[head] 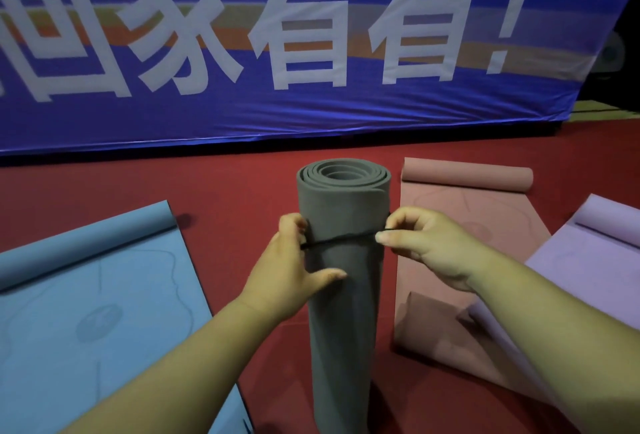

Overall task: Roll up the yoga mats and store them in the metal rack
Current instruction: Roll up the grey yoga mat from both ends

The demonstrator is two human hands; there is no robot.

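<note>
Yoga mats: blue mat (86,312), pink mat (446,260) and purple mat (595,243) lie mostly flat on red floor (242,191), far ends curled. Grey mat (343,260), rolled, stands upright between them. Left hand (294,267) grips the roll; right hand (426,243) pinches black cord (341,239) around it.

A red carpeted floor (235,191) spread beneath and beyond both hands. Well beyond the hands, a large blue fabric banner (311,115) stood across the back, printed with big white characters (301,18) and crossed by orange and olive stripes (221,35). Its lower edge was wrinkled where it met the floor. Far right of the hands lay darkness.
</note>
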